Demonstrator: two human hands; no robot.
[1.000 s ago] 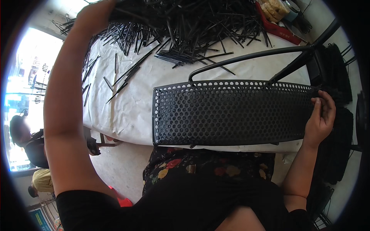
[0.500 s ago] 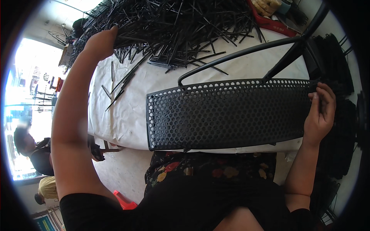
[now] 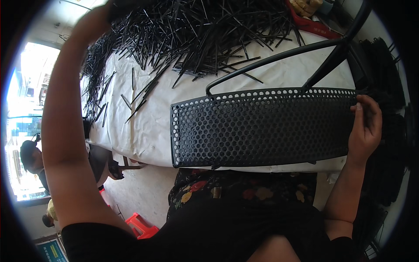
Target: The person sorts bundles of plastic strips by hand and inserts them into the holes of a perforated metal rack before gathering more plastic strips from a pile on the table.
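Observation:
A black perforated panel (image 3: 262, 131), dotted with round holes and joined to a bent black tube frame (image 3: 279, 61), lies along the table's near edge in front of me. My right hand (image 3: 365, 126) grips its right end, with curled fingers over the upper corner and the thumb alongside. Far off at the upper left, my left arm is stretched out. My left hand (image 3: 92, 24) is blurred there beside a dark object (image 3: 124, 8), and its fingers are hidden. A big heap of thin black strips (image 3: 192, 35) covers the far part of the table.
White sheeting covers the table (image 3: 148, 139), with a few loose strips (image 3: 139, 102) left of the panel. A red tray (image 3: 318, 28) stands at the far right. Dark stacked parts (image 3: 384, 166) crowd the right side. A red stool (image 3: 142, 227) and a person (image 3: 32, 159) are at left.
My left hand has moved from the heap's left edge farther up and left, beside the dark object. My right hand stays on the panel's end. The whole view has shifted slightly.

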